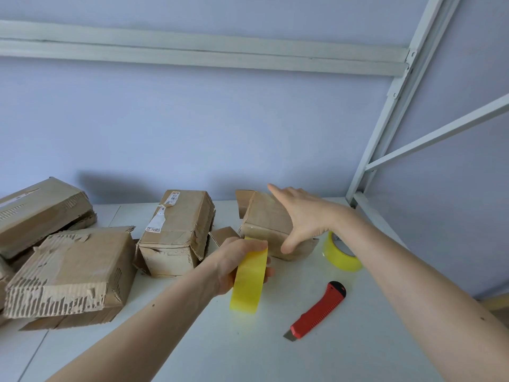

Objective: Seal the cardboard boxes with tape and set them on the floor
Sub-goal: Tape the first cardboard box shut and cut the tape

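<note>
Four battered cardboard boxes [176, 232], torn corrugated edges, yellow tape roll [249, 282]

Left hand [237, 260] gripping a yellow tape roll [249, 281] on edge over the white table [344, 354]. Right hand [300, 213] spread flat, fingers straight, against the small cardboard box [264, 219] with its back flap up. Second tape roll [340, 253] lying just right of that box, partly behind the wrist. Red box cutter [319, 310] on the table, blade out. Three more battered boxes to the left: labelled box [176, 230], torn box [71, 271], far-left box [38, 210].
</note>
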A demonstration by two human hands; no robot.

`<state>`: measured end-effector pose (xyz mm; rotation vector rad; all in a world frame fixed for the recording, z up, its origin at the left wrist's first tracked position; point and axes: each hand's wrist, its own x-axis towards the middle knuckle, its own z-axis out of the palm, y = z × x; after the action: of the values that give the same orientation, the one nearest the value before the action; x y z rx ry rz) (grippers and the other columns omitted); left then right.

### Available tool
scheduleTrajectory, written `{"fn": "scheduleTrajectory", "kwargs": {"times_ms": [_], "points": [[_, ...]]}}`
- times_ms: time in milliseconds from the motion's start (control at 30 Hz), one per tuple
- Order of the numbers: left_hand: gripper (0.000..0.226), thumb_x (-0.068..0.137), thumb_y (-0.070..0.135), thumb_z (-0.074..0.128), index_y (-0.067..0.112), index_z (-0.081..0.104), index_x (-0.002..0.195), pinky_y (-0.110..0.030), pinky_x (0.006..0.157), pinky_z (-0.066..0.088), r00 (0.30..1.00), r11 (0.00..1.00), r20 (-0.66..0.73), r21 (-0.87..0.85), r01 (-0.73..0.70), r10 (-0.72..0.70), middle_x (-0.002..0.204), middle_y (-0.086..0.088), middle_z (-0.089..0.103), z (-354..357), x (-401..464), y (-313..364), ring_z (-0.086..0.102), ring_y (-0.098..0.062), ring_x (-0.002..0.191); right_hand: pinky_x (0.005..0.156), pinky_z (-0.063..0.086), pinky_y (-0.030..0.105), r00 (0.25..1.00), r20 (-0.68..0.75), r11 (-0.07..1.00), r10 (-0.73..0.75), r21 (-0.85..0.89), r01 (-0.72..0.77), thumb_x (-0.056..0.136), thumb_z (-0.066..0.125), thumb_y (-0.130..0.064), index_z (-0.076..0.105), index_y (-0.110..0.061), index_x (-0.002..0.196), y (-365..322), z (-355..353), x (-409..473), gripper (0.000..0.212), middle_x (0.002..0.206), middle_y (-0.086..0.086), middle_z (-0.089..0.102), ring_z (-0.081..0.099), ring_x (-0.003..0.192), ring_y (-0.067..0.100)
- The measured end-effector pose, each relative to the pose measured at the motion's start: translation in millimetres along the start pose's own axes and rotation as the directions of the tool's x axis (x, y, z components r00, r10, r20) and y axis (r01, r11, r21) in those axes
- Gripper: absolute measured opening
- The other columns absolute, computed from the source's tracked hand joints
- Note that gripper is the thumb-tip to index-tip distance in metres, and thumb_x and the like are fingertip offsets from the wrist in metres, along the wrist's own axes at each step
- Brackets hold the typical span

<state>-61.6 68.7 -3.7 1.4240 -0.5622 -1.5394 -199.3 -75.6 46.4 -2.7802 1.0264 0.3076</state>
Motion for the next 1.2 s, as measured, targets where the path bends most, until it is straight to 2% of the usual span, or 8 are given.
{"fn": "scheduleTrajectory", "kwargs": {"times_ms": [167,300,400,500,667,767,967,1200], "points": [[0.024,0.095,0.014,0.066,-0.004,0.061,0.111,-0.038,0.063,0.058,1.000,0.999,0.026,-0.036,-0.014,0.015,0.099,-0.022,0.066,-2.1,-5.7,-0.7,0.069,-0.032,0.068,0.094,0.047,0.040,0.990,-0.138,0.997,-0.015,0.076,0.026,0.058,0.088,-0.047,0.008,-0.041,0.156,0.8,18.6,3.1,0.126,0.138,-0.001,0.038,0.041,0.129,0.022],[0.024,0.095,0.011,0.059,-0.004,0.064,0.114,-0.044,0.084,0.056,0.993,0.997,0.106,-0.060,-0.054,0.060,0.105,-0.019,0.069,-6.8,-13.9,0.8,0.073,-0.029,0.079,0.103,0.044,0.042,0.981,-0.195,0.969,0.000,0.241,0.048,0.053,0.091,-0.055,0.031,-0.047,0.148,10.9,7.9,5.0,0.113,0.143,-0.007,0.049,0.045,0.131,0.020],[0.039,0.099,0.019,0.060,-0.004,0.051,0.129,-0.041,0.074,0.058,0.987,0.990,0.085,-0.037,-0.135,0.138,0.103,-0.021,0.073,-10.3,-17.6,0.6,0.073,-0.033,0.083,0.108,0.042,0.043,0.981,-0.189,0.959,0.039,0.284,0.017,0.051,0.091,-0.060,0.040,-0.051,0.144,15.0,-0.1,4.7,0.106,0.147,-0.013,0.049,0.042,0.136,0.017],[0.045,0.097,0.032,0.065,0.018,0.036,0.129,-0.041,0.069,0.056,0.970,0.973,0.076,0.000,-0.230,0.229,0.098,-0.025,0.073,-10.5,-26.0,-0.1,0.070,-0.036,0.078,0.112,0.038,0.041,0.977,-0.200,0.939,0.078,0.343,-0.004,0.051,0.091,-0.062,0.046,-0.047,0.143,16.1,-5.6,6.8,0.103,0.148,-0.016,0.050,0.041,0.139,0.014],[0.062,0.083,0.016,0.068,0.037,0.034,0.131,-0.045,0.074,0.057,0.931,0.950,0.192,-0.024,-0.310,0.309,0.107,-0.025,0.070,-11.8,-37.9,-5.3,0.070,-0.043,0.080,0.112,0.034,0.031,0.969,-0.215,0.888,0.123,0.460,-0.010,0.052,0.094,-0.053,0.055,-0.040,0.140,19.8,-11.5,9.1,0.096,0.146,-0.017,0.052,0.040,0.140,0.009],[0.061,0.087,0.027,0.075,0.030,0.039,0.136,-0.043,0.069,0.058,0.960,0.971,0.145,-0.067,-0.231,0.239,0.097,-0.025,0.070,-11.9,-42.9,-9.4,0.069,-0.042,0.075,0.113,0.034,0.030,0.959,-0.240,0.815,0.150,0.579,0.018,0.053,0.095,-0.046,0.059,-0.037,0.136,27.3,-17.5,7.6,0.091,0.143,-0.015,0.054,0.042,0.138,0.007],[0.028,0.105,0.030,0.048,0.020,0.045,0.130,-0.034,0.059,0.056,0.991,0.996,0.110,0.033,-0.084,0.080,0.092,-0.026,0.067,-11.1,-45.2,-10.2,0.060,-0.030,0.055,0.112,0.031,0.026,0.975,-0.202,0.750,0.096,0.658,0.062,0.059,0.095,-0.031,0.060,-0.028,0.137,30.7,-30.7,3.0,0.085,0.143,-0.010,0.054,0.041,0.138,0.005],[0.049,0.100,0.044,0.054,-0.004,0.056,0.112,-0.035,0.063,0.054,0.973,0.980,0.130,0.066,0.185,-0.193,0.096,-0.022,0.068,-17.6,-35.9,-9.9,0.063,-0.027,0.059,0.110,0.039,0.028,0.977,-0.182,0.652,0.108,0.755,0.068,0.062,0.094,-0.024,0.067,-0.028,0.129,33.3,-44.1,-3.3,0.072,0.130,-0.007,0.062,0.048,0.132,0.006]]}}
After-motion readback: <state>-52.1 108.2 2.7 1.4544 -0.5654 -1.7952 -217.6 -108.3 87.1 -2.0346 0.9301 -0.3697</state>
